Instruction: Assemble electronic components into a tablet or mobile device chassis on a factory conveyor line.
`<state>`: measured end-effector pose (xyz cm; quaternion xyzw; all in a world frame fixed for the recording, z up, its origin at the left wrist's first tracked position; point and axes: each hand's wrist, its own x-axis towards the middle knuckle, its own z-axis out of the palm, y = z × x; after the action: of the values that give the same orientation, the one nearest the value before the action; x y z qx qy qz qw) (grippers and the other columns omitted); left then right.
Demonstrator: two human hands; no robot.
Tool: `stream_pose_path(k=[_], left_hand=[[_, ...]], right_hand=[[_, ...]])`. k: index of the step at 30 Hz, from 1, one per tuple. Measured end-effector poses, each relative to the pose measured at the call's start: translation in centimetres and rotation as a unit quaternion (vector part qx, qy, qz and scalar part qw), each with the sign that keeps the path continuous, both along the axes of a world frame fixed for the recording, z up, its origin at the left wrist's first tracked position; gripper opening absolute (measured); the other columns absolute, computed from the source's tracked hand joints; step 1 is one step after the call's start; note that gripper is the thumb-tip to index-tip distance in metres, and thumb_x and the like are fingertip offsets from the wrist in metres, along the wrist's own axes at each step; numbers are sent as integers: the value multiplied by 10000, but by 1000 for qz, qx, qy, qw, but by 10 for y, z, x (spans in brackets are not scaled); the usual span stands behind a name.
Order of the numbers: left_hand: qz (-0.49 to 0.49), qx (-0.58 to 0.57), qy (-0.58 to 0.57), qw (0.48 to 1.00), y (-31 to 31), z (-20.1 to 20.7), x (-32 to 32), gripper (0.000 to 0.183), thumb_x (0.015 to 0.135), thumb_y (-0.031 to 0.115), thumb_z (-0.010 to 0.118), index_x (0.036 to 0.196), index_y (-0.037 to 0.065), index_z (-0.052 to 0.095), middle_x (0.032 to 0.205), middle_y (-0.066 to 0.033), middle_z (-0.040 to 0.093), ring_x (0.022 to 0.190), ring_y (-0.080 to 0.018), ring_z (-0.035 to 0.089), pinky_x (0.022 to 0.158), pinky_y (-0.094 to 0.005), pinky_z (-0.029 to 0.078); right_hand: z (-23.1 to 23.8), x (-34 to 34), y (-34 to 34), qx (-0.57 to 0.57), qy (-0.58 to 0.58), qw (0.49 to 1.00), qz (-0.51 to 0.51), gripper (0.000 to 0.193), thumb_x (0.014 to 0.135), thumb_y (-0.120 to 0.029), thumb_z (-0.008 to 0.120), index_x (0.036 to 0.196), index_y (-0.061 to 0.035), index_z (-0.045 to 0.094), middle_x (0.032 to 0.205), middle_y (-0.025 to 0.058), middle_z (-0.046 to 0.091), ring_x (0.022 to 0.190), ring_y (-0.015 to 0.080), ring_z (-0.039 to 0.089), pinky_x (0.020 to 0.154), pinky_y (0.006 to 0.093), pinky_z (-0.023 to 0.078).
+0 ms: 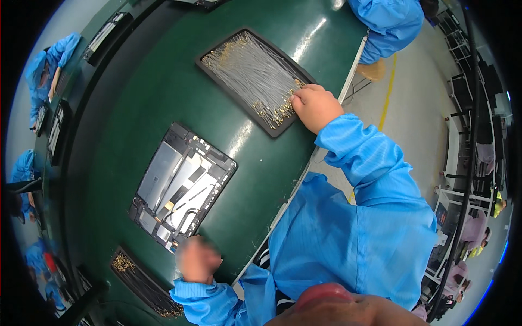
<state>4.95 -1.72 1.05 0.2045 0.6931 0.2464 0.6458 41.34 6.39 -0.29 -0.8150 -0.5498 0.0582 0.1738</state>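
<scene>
An opened tablet [182, 187] lies on the green table, its inner parts showing: silver plates, black cables and a dark frame. My left hand [198, 259] is at the tablet's near lower corner; it is blurred, so its fingers cannot be made out. Farther right, a black tray [274, 130] holds many thin grey cables [253, 70] with gold-coloured end connectors. Over the tray's right edge, my right hand [317, 107] has thumb and fingers pinched together at the cable ends. The cable in that pinch is mostly hidden by the fingers.
A second dark tray [142, 288] with black, gold-tipped cables sits at the lower left. The green table [255, 179] ends along a pale edge [296, 190] near my body. A person in a blue smock [389, 27] is at the top right. A dark line with devices [107, 37] runs on the left.
</scene>
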Motion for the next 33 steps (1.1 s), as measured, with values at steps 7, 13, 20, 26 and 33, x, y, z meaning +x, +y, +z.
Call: stream_pose_path(k=[7, 13, 20, 26, 33], left_hand=[[-22, 21, 44, 999, -2, 1, 4, 361, 824, 310, 430, 1036, 19, 457, 694, -42, 489, 537, -104, 478, 448, -236, 456], [-250, 199, 156, 935, -9, 6, 7, 360, 818, 266, 457, 1070, 10, 462, 759, -51, 513, 676, -102, 489, 575, -238, 446], [-263, 260, 194, 908, -15, 7, 11, 356, 772, 197, 513, 1041, -33, 474, 811, -150, 546, 722, -227, 523, 676, -298, 414], [-223, 544, 232, 775, -7, 18, 34, 350, 654, 72, 613, 982, 7, 507, 890, -178, 531, 784, -320, 525, 698, -346, 427], [-230, 603, 282, 710, -2, 9, 47, 262, 619, 17, 621, 869, 22, 543, 881, -144, 509, 782, -307, 510, 694, -362, 426]], right_hand=[[26, -2, -2, 34, 28, 999, 2, 241, 769, -236, 466, 835, -30, 573, 823, 137, 557, 821, 297, 513, 718, 356, 409], [50, -9, -1, -4, 49, 997, 55, 246, 775, -239, 464, 825, -21, 567, 780, 166, 552, 772, 312, 521, 674, 347, 411], [71, -27, -4, 196, 216, 956, -13, 227, 765, -223, 496, 769, -1, 539, 686, 162, 518, 669, 318, 491, 586, 364, 390], [70, -103, -14, 20, 396, 839, 374, 216, 762, -234, 528, 766, -20, 554, 672, 116, 534, 638, 227, 517, 572, 294, 407], [34, -139, -17, -350, 556, 625, 422, 271, 793, -290, 499, 800, -26, 561, 710, 29, 548, 680, 91, 498, 603, 236, 397]])
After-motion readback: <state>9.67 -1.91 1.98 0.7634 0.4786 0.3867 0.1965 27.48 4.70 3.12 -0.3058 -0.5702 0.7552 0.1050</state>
